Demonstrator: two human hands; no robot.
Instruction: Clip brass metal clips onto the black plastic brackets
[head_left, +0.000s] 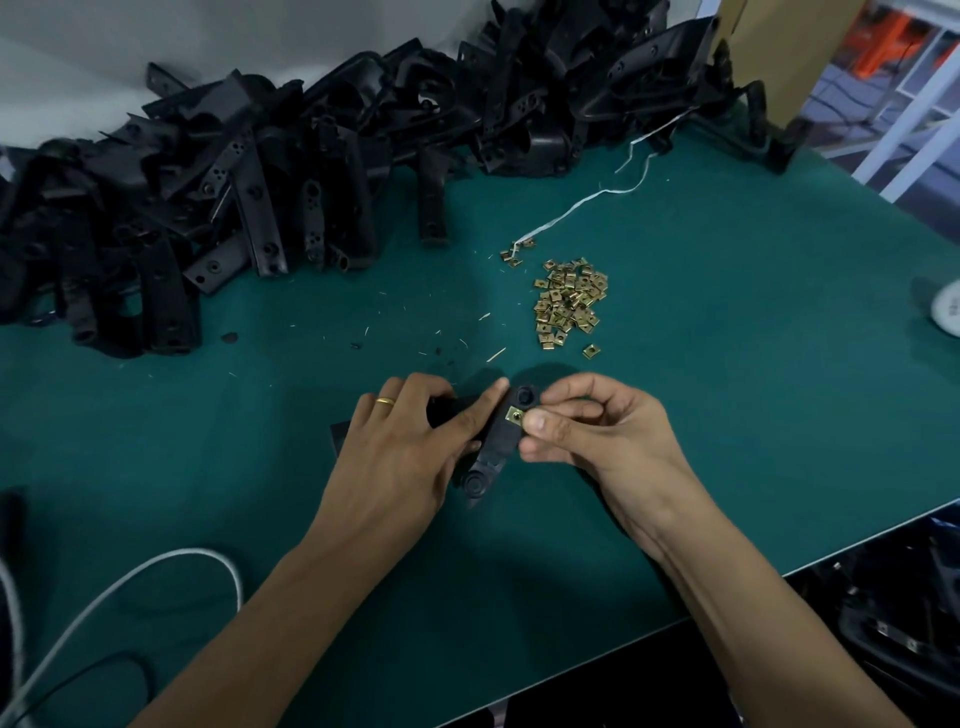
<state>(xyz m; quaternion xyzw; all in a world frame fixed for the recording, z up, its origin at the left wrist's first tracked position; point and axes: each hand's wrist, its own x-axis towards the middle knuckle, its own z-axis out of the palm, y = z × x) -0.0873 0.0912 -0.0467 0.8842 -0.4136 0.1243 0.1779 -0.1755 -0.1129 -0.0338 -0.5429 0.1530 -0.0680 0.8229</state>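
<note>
My left hand (410, 441) grips a black plastic bracket (496, 447) just above the green table, fingers curled round its left part. My right hand (582, 431) pinches a brass clip (514, 414) between thumb and fingers, and the clip sits on the bracket's right edge near its upper end. A heap of loose brass clips (569, 304) lies on the mat beyond my hands. A big pile of black brackets (270, 171) fills the far left and back of the table.
A white string (587, 200) trails from the clips toward the back. A white cable (156, 566) loops at the near left. A white round object (948, 312) sits at the right edge. The table's front edge (727, 597) runs diagonally at lower right.
</note>
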